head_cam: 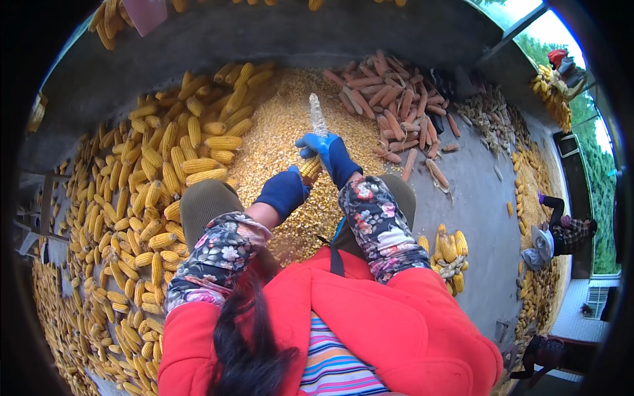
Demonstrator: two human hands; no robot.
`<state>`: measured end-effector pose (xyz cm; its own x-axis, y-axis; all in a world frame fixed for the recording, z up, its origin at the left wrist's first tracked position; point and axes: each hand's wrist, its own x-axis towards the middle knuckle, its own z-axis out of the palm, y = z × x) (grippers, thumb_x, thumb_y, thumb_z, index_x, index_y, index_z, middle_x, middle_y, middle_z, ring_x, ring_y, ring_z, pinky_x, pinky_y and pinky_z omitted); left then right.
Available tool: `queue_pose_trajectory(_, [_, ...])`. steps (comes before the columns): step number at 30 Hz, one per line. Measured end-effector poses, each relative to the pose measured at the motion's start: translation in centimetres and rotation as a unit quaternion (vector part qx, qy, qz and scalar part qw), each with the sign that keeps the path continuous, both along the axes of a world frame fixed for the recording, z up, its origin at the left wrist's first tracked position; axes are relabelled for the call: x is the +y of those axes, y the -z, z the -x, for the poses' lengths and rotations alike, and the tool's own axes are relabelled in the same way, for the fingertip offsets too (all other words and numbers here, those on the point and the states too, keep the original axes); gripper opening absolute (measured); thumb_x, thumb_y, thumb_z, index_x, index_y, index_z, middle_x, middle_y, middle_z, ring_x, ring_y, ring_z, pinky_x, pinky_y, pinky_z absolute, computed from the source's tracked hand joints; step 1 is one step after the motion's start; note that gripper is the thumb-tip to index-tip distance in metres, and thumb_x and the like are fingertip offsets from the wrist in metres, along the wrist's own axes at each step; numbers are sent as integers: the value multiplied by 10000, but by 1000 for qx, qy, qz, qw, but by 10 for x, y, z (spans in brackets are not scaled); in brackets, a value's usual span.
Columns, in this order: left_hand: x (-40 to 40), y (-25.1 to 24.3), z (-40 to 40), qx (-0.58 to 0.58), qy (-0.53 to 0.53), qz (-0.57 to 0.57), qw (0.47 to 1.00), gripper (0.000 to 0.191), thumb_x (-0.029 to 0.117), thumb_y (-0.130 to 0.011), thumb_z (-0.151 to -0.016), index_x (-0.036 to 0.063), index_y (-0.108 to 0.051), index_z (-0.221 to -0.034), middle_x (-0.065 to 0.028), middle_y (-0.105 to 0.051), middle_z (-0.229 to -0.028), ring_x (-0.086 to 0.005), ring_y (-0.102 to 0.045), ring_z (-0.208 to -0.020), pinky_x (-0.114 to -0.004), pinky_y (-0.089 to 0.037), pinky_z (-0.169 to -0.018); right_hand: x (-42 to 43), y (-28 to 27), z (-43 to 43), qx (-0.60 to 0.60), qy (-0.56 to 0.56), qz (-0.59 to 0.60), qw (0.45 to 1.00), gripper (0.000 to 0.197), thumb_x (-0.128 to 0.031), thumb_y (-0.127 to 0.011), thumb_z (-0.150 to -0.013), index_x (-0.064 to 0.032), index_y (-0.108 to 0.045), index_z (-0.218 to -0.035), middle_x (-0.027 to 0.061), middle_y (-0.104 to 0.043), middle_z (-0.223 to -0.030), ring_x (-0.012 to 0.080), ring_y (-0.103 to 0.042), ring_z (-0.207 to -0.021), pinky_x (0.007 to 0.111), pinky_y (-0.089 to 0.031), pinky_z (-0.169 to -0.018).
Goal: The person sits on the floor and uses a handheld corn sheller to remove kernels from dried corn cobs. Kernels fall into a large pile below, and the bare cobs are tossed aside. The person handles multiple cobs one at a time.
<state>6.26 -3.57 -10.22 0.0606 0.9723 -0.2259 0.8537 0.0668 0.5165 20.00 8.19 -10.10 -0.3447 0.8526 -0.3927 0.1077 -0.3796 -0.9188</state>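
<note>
My left hand (283, 193), in a blue knit glove, grips a yellow ear of corn (310, 168) that is partly hidden between both hands. Just above it, my right hand (329, 152) wears a blue coated glove and is closed around a pale, tapering object (317, 116). It could be a bare cob, but its kind is not clear. Both hands are over a heap of loose corn kernels (270, 138) between my knees.
Unshelled ears (163, 148) cover the floor on the left. Reddish bare cobs (396, 99) are piled ahead on the right, near dry husks (493, 119). A tied bunch of ears (448, 252) lies right of my knee. A person (562, 232) works farther right.
</note>
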Motion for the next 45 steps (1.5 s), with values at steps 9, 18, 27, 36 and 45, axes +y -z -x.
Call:
queue_pose_trajectory(9, [10, -23, 1, -66, -92, -110, 987, 450, 432, -684, -918, 40, -593, -1120, -282, -707, -870, -468, -702, -828, -553, -544, -725, -4, -29, -19, 290, 75, -41, 953, 480, -367, -534, -1063, 1, -586, -1367, 187, -649, -1348, 306, -619, -1280, 431, -528, -1042])
queue_pose_trajectory(18, [14, -7, -9, -49, -90, -111, 989, 475, 362, -723, -884, 13, -588, -1176, -221, -726, -924, -397, -710, -801, -491, -557, -683, -15, -31, 17, 157, 199, -97, 962, 318, -220, -725, -907, 58, -706, -1059, 137, -741, -928, 222, -714, -816, 355, -584, -786])
queue_pose_trajectory(27, [13, -76, 17, -520, -33, 138, 843, 320, 354, -720, -926, 48, -648, -865, -44, -638, -720, -148, -605, -608, -313, -473, -564, -5, -72, -5, 194, 171, -168, 951, 266, -173, -696, -942, 32, -746, -1104, 110, -767, -1021, 173, -720, -905, 304, -563, -854])
queue_pose_trajectory(36, [1, -73, 26, -433, 3, 181, 883, 292, 337, -715, -921, 48, -677, -907, -42, -640, -713, -143, -609, -623, -302, -487, -588, -23, -63, -14, -169, -157, -497, 837, 182, -183, -761, -892, -32, -766, -992, 89, -768, -890, 221, -739, -814, 355, -569, -740])
queue_pose_trajectory(45, [-12, -6, -7, 38, 114, -37, 992, 385, 374, -740, -844, 36, -659, -1008, -242, -716, -883, -429, -706, -821, -528, -562, -719, -14, -13, 24, -303, -121, -220, 919, 380, -372, -783, -864, -19, -753, -1003, 229, -750, -927, 295, -752, -876, 370, -577, -765])
